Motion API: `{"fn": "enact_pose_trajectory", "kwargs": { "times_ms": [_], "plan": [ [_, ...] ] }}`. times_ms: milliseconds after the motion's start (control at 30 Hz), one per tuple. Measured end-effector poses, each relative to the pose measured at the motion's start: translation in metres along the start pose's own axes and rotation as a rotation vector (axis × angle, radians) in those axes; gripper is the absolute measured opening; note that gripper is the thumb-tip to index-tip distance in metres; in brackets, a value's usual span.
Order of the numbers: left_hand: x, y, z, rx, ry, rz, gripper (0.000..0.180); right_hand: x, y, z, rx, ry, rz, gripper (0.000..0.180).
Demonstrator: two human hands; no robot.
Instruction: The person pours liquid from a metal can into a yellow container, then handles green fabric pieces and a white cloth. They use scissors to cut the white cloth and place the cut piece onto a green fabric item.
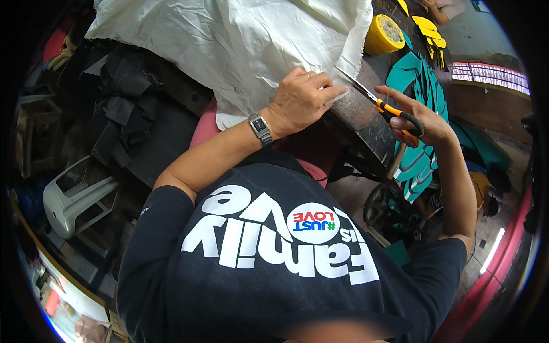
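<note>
Step in hand, as judged: trimming the white cloth (pixel 251 43), which lies across the far side of the worktable (pixel 366 123); the left hand (pixel 302 95) pinches its near right edge; the right hand (pixel 426 121) grips orange-handled scissors (pixel 378 103), tips at the cloth; the next cut calls for a taut edge and aligned blades

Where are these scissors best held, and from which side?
Probably take the scissors by the looped handles, from the right, where the right hand holds them: that end faces right, while the slender, pointed blades aim up-left, toward the cloth.
</note>
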State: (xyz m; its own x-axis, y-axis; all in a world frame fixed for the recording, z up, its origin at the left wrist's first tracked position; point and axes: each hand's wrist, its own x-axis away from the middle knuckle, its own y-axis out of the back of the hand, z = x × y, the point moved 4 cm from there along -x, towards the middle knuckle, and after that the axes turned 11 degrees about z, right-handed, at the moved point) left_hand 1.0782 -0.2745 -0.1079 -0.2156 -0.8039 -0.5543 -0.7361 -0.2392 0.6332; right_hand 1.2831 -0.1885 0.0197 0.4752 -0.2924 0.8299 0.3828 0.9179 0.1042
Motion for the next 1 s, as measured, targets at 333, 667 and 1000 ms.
{"fn": "enact_pose_trajectory", "kwargs": {
  "times_ms": [333,667,1000],
  "plan": [
    [0.002,-0.005,-0.004,-0.101,-0.096,-0.053,0.026,0.006,0.002,-0.001,0.103,0.005,0.004,0.090],
    [0.009,0.000,-0.011,-0.078,-0.145,-0.057,0.038,0.008,-0.005,0.002,0.134,-0.049,0.063,0.095],
    [0.016,0.007,0.004,0.040,0.057,-0.003,0.040,0.005,-0.008,-0.007,0.072,-0.057,0.042,0.101]
  ]
}}
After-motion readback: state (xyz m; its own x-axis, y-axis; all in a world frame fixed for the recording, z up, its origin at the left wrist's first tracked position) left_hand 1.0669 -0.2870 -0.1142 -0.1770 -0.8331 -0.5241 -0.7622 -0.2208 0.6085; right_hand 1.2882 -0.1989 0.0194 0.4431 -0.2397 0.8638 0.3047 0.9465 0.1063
